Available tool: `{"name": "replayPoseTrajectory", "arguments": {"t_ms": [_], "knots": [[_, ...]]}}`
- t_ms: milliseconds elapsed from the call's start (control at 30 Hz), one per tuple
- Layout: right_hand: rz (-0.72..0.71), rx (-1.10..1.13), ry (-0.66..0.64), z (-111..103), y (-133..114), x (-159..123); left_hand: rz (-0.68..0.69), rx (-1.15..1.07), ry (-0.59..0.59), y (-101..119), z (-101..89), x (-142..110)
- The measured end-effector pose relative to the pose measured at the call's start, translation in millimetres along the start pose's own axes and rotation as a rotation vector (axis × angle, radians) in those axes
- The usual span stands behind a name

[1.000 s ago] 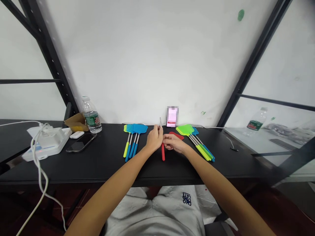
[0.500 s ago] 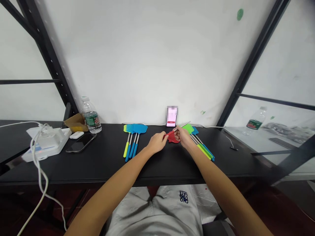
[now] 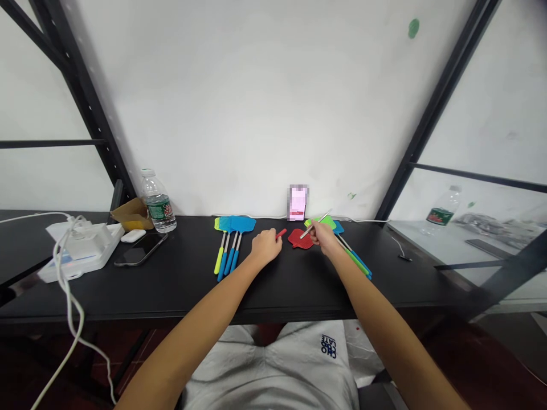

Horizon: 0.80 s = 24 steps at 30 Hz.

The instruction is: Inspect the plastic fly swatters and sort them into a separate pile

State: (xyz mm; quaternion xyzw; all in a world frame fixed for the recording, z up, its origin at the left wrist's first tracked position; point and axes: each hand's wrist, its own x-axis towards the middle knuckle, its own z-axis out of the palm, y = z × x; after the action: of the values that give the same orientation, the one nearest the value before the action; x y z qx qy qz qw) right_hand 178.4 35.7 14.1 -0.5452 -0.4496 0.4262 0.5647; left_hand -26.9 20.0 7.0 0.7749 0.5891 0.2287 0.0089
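Observation:
My left hand (image 3: 264, 247) is closed round a red handle (image 3: 280, 233), whose tip pokes out toward the right. My right hand (image 3: 323, 238) pinches a thin metal rod (image 3: 315, 225) that slants up to the right. The rod's lower end meets a red swatter head (image 3: 299, 238) lying flat on the black table (image 3: 179, 279) between my hands. A bunch of blue and yellow-green fly swatters (image 3: 231, 242) lies left of my left hand. Another bunch of green and blue swatters (image 3: 348, 250) lies under and right of my right hand.
A phone (image 3: 298, 202) leans on the wall behind the swatters. At the left stand a water bottle (image 3: 156, 201), a cardboard box (image 3: 132, 212), a dark phone (image 3: 141, 248), a white earbud case (image 3: 133, 234) and a white charger with cables (image 3: 81, 242). Black rack posts flank the table.
The red handle and the metal rod have come apart. My left hand carried the handle left, and my right hand moved right with the rod by the red head.

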Motion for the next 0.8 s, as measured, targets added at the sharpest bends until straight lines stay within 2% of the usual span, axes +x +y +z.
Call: {"name": "replayPoseTrajectory", "arguments": {"t_ms": [133,200,267,567,800], "knots": [[-0.135,-0.524,-0.168,13,13,-7,-0.037,0.076,-0.016,-4,-3.1,-1],[-0.267,-0.759,-0.186,17,17,-10,-0.056,0.093,-0.042,-4,-4.8,-2],[-0.358,-0.903,-0.184,18,18,-11,-0.071,0.097,-0.064,-4,-6.1,-3],[-0.376,-1.072,-0.188,22,14,-23,-0.09,0.104,-0.071,-1,-5.7,-4],[-0.392,-1.1,-0.17,25,15,-25,-0.083,0.116,-0.081,-1,-6.2,-5]]}}
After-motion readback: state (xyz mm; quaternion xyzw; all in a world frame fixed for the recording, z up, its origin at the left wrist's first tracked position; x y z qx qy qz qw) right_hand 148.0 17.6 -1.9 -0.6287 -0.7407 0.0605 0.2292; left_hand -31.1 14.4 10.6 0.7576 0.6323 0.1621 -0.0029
